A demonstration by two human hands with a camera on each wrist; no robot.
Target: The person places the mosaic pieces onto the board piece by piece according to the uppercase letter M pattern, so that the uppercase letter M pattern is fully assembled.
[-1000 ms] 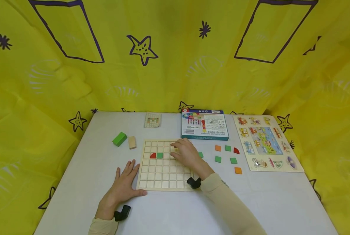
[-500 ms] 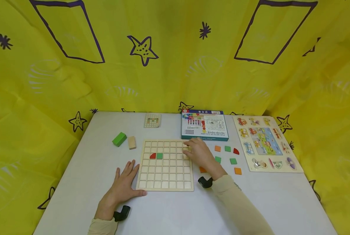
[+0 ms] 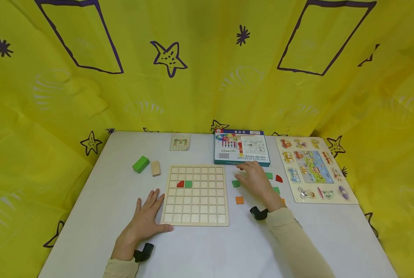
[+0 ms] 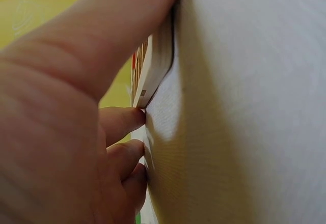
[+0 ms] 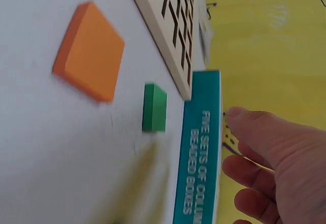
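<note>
My left hand (image 3: 144, 220) lies spread at the lower left corner of a wooden grid board (image 3: 210, 210), thumb along the near edge and fingers beside the left side. In the board's cells lie a red quarter-circle tile (image 3: 180, 184) and a green square tile (image 3: 188, 184), side by side. Right of the board, my right hand (image 3: 257, 181) hovers over loose tiles, fingers slightly bent and apart from the thumb, with nothing visible between them. Near it are a green tile (image 3: 236, 183) and an orange tile (image 5: 94, 53); the hand hides part of the others.
Behind the board stand a pattern card (image 3: 180, 142) and a flat teal-edged box (image 3: 241, 148). A green block (image 3: 141, 164) and a plain wooden block (image 3: 156, 168) sit at left. A picture puzzle board (image 3: 314, 170) lies at far right, near another red tile (image 3: 279, 178).
My right hand has moved right, from over the board to above the loose tiles, uncovering the board's right side and an orange tile. My left hand has stayed in place.
</note>
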